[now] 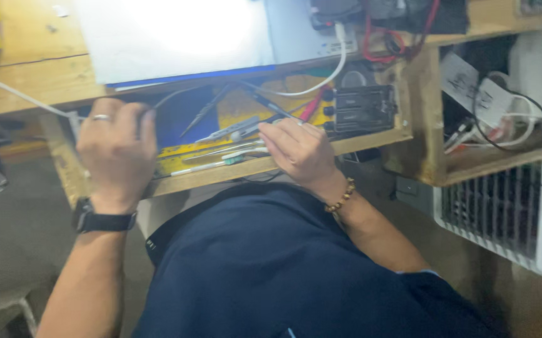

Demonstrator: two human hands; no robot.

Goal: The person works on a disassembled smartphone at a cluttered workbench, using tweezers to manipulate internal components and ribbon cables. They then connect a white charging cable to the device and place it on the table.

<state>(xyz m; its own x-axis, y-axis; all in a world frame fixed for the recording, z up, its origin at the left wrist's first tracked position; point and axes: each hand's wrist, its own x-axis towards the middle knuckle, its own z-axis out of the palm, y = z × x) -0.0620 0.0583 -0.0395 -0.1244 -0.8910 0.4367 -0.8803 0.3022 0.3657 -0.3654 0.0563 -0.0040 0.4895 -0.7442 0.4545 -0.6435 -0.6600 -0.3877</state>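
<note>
Two hands in wooden drawer (233, 174) | left hand (117, 150) curled, contents unclear | right hand (299, 150) fingers on tweezers (233, 150)

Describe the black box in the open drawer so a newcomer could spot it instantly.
Start at the wooden workbench and drop to the shallow open drawer under its front edge. At the drawer's far right end, just beyond the right hand, sits the black box. It is the only blocky, rectangular thing there; its neighbours are thin tweezers and probes.
</note>
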